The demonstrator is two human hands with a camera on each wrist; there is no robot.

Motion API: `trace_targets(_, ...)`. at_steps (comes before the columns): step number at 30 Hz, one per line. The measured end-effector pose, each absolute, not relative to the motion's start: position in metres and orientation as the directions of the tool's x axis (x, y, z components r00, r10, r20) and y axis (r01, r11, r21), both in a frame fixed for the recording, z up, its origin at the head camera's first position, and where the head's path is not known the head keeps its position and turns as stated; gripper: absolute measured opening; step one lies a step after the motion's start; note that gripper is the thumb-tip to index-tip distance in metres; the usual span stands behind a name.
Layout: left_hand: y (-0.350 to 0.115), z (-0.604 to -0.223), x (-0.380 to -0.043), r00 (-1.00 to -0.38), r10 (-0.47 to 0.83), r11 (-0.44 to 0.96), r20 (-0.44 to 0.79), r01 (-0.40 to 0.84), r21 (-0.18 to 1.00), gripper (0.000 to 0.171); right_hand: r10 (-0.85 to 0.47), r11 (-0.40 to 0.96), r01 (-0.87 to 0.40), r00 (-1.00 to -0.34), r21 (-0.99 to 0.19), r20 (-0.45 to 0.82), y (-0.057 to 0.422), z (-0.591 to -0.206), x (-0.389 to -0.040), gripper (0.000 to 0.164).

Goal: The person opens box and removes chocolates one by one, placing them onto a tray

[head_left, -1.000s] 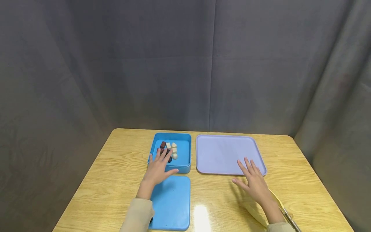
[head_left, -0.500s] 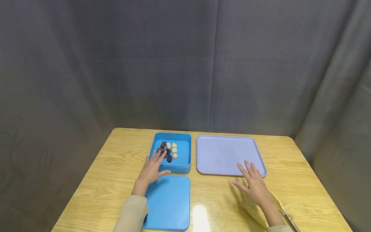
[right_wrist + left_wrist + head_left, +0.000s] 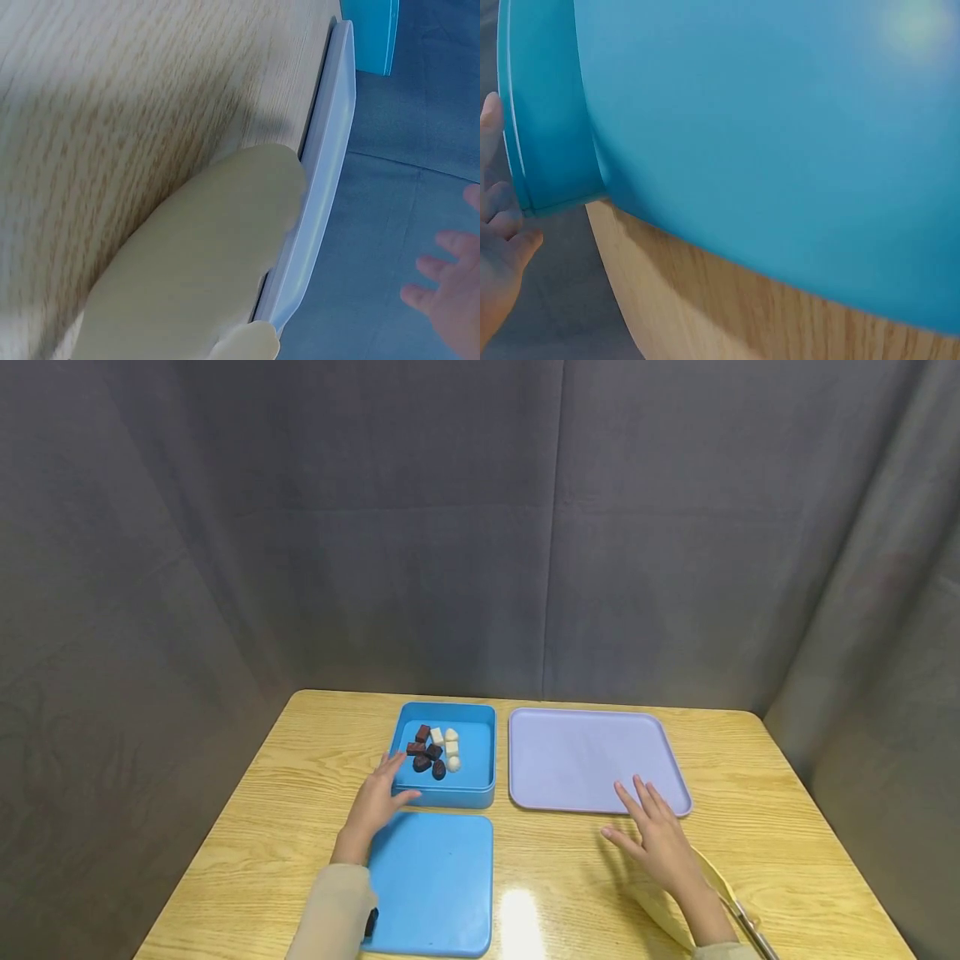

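A blue box (image 3: 480,768) stands at the back of the table, holding several chocolates: milk-brown ones (image 3: 423,733), dark ones (image 3: 438,769) and white ones (image 3: 452,749). My left hand (image 3: 372,802) is at the box's front left corner, fingers extended and thumb apart, with nothing in it. Whether it touches the box I cannot tell. My right hand (image 3: 660,846) hovers with spread fingers near the front right of a lilac tray (image 3: 592,760). Beneath that hand lie tongs with pale yellow ends (image 3: 195,247) and metal handles (image 3: 742,914), partly hidden by the forearm.
In front of the box lies a flat blue lid (image 3: 442,885), its left edge partly covered by my left sleeve (image 3: 333,906). Wooden tabletop (image 3: 555,868) shows between the lid and the tongs. Grey curtains (image 3: 420,527) hang behind and beside the table.
My left hand has drawn left and away from over the chocolates to the box's corner, uncovering the dark ones. My right hand has hardly moved.
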State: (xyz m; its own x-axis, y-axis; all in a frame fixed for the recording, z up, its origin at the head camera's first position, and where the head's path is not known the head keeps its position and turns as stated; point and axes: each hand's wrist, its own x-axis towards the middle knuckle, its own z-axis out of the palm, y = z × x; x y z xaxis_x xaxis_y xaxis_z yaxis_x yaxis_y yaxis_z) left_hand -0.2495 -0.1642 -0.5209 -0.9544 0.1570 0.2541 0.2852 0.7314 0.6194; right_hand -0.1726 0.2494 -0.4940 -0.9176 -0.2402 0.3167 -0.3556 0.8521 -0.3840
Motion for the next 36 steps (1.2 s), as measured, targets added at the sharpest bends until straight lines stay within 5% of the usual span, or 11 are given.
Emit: trace_targets(36, -0.176, -0.537, -0.259, -0.978, -0.039, 0.656, 0.206, 0.13, 0.744, 0.059, -0.231, 0.843, -0.338, -0.93, -0.419, 0.287, 0.254, -0.5, -0.164, 0.066)
